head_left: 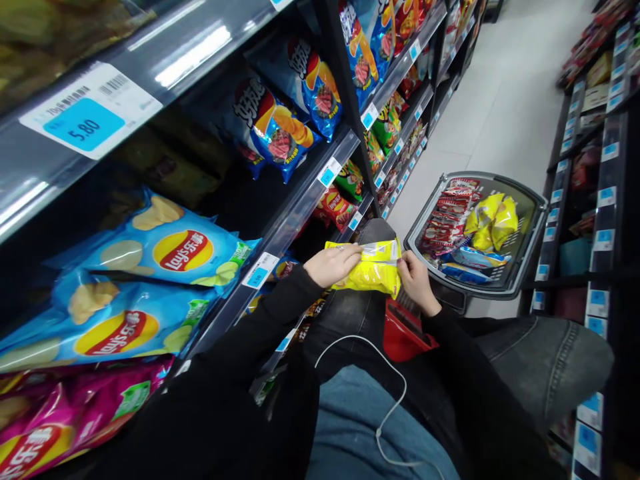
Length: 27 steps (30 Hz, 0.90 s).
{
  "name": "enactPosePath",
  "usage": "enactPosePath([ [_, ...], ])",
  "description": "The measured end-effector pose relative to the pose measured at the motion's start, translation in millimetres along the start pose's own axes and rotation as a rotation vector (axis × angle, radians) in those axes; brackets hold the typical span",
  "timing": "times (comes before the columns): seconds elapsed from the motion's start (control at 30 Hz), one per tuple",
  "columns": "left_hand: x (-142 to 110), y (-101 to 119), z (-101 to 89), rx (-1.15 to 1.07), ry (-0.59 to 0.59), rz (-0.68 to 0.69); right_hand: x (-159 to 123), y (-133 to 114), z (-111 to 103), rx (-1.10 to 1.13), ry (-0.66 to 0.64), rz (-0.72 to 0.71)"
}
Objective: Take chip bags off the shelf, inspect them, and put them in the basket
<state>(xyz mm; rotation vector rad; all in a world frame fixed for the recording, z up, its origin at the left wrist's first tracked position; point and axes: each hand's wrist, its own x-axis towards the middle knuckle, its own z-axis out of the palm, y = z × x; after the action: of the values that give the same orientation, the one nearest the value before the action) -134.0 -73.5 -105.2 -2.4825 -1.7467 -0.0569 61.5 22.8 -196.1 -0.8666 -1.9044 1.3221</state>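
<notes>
A shiny yellow snack bag (373,277) is in front of my body, above my thighs, with its back seam side facing up. My left hand (336,265) holds its left part, fingers lying over the top. At the bag's right end, my right hand (416,279) pinches the edge between thumb and fingers. Beyond my right hand stands a grey shopping basket (535,200) on the floor. In it lie red snack packs (450,217), yellow bags (494,220) and blue packs (473,259).
On the left shelf are blue Lay's chip bags (183,250), magenta bags (85,407) and dark blue snack bags (280,137). A price-tagged shelf edge (300,200) runs close by my left arm. Another shelf (605,200) borders the aisle. A red object (406,333) shows between my legs.
</notes>
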Motion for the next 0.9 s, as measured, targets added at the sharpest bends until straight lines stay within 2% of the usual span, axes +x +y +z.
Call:
enactPosePath([
  [0.1, 9, 2, 3.2, -0.006, 0.011, -0.092, 1, 1, 1, -0.025, 0.026, 0.004],
  [0.23, 18, 5, 2.7, -0.160, 0.012, -0.228, 1, 3, 0, -0.039, 0.039, 0.011],
  [0.4, 21, 3, 8.5, -0.313, -0.061, -0.287, 2, 5, 1, 0.043, 0.034, 0.063],
  [0.5, 22, 2, 11.2, -0.275, -0.055, -0.293, 3, 8, 3, 0.088, 0.043, 0.096],
  [0.6, 14, 0, 11.2, -0.174, 0.010, -0.260, 4, 13, 3, 0.110, 0.040, 0.110],
  [0.73, -10, -7, 14.5, -0.176, 0.101, -0.165, 5, 18, 3, 0.116, 0.014, 0.107],
  [0.8, -19, -9, 18.1, -0.179, 0.134, -0.177, 6, 18, 3, 0.119, 0.018, 0.106],
  [0.9, -21, -9, 20.7, -0.215, 0.163, -0.277, 6, 18, 3, 0.099, 0.031, 0.099],
])
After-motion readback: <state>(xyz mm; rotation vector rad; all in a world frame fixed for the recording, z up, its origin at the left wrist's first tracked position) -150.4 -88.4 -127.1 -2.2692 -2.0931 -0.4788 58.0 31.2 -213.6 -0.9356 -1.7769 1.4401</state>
